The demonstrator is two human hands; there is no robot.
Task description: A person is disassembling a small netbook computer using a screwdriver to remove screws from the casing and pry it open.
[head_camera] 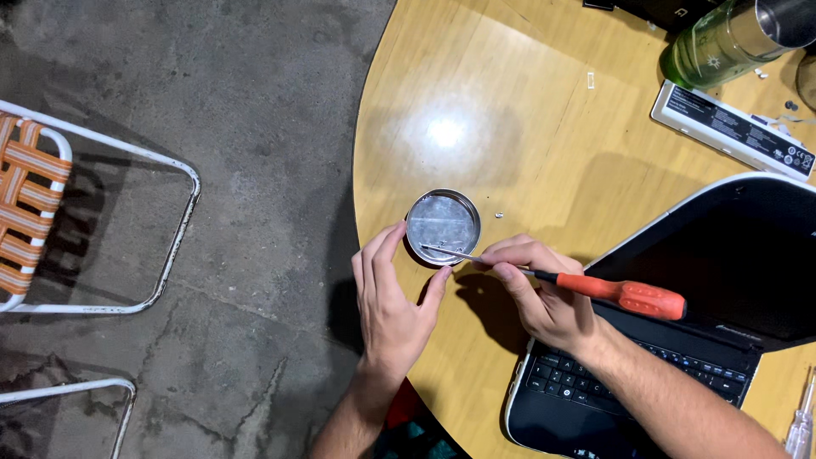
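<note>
Round wooden desk (476, 102) filling the centre and right of the frame; concrete floor (255, 127) to the left.

Left hand (393, 297) is resting at the desk's near edge, lower centre, fingers (380, 251) loosely spread and open, index and thumb tips touching the rim of a small round metal tin lid (443, 225). It is steadying the lid, not lifting it.

Right hand (535, 289) is closing around an orange-handled screwdriver (595, 289), pinching the shaft near the handle. Long axis of the tool is running nearly level, handle toward the right of the frame, tip pointing left and reaching over the lid's lower rim. Tiny bright specks (probably screws, too small to be sure) are lying inside the lid just beside the tip.

The lid is sitting up and left of the right hand's fingers and directly above the left hand's fingertips, so the left hand is the nearer one.

An opened black laptop (680, 323) is lying at lower right under the right forearm. A white battery pack (731, 127) and green bottle (722, 42) are at upper right. A webbed folding chair (34, 212) is standing at far left.
</note>
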